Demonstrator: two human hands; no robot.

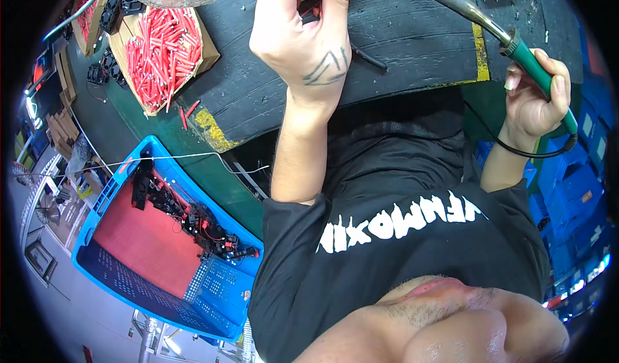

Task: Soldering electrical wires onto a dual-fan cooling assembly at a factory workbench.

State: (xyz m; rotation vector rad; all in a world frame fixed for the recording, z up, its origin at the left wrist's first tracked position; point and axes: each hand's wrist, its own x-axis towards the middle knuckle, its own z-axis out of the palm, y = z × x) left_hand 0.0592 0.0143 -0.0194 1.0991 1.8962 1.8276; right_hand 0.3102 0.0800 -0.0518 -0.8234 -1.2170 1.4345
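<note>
My right hand [536, 95] grips a soldering iron [534, 66] by its green handle. The iron's metal shaft reaches up and left toward the top edge, its tip end close to my left hand [303, 44]. That hand is over the dark worktable [412, 47], its fingers curled and pinched, partly cut off by the top edge. Between thumb and fingers shows a bit of something black and red [314, 11], too covered to name. Just right of my left wrist, a short black cable-like piece [369, 58] lies on the table.
An open cardboard box [207, 48] of red tubular pieces stands left on the table, two loose ones [187, 115] beside it. Small black fans [98, 74] lie farther left. A blue crate [106, 195] below left holds black and red wired parts. Blue bins [570, 195] stand right.
</note>
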